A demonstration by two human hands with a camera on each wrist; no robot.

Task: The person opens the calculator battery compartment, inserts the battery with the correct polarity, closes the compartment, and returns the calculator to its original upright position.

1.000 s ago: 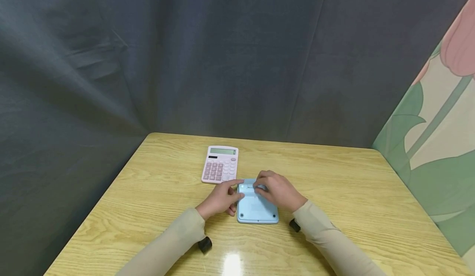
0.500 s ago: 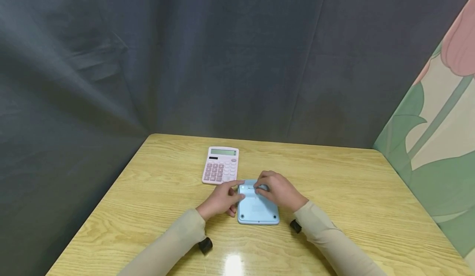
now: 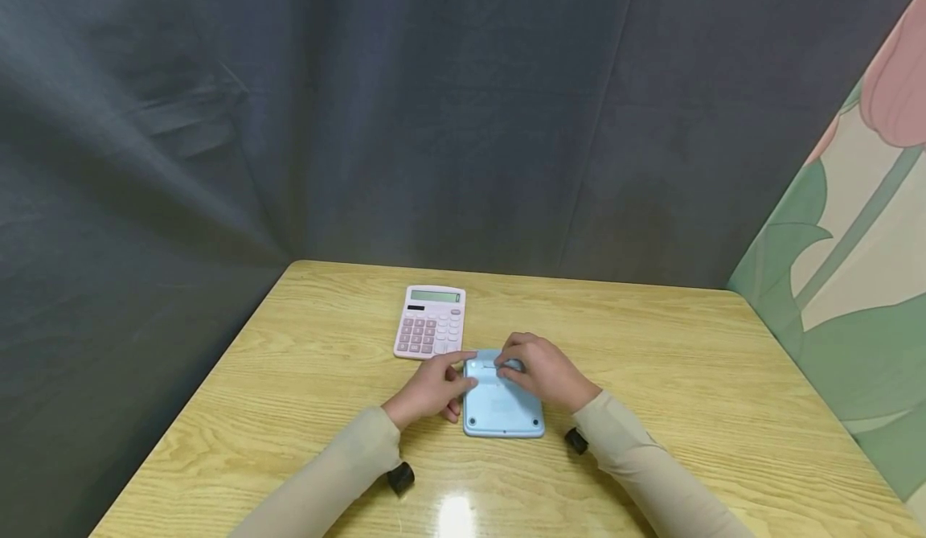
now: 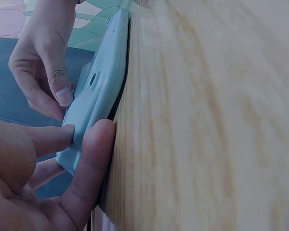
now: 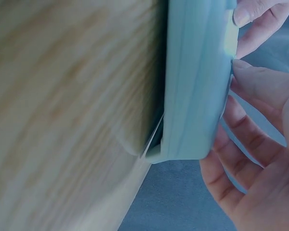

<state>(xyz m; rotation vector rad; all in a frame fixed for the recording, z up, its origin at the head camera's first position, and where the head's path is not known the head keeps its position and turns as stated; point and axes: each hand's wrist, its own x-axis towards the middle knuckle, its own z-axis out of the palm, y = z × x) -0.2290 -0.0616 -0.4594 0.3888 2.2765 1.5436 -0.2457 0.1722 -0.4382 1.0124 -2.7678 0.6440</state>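
Observation:
In the head view a light-blue calculator (image 3: 502,405) lies face down on the wooden table, its back and round feet showing. My left hand (image 3: 428,389) grips its left far corner, thumb on the back and index finger along the far edge. My right hand (image 3: 538,369) has bent fingers and thumb at the raised far part of the back, by a small slot (image 3: 489,367). In the right wrist view the right thumb (image 5: 260,82) presses that back, with other fingers near the far end. I cannot tell whether the right fingertips pinch a separate small piece.
A pink calculator (image 3: 430,322) lies face up behind the left hand, its display lit, close to the blue one. The wooden table (image 3: 687,377) runs back to a dark curtain (image 3: 463,120). A wall with painted flowers (image 3: 861,224) stands at the right.

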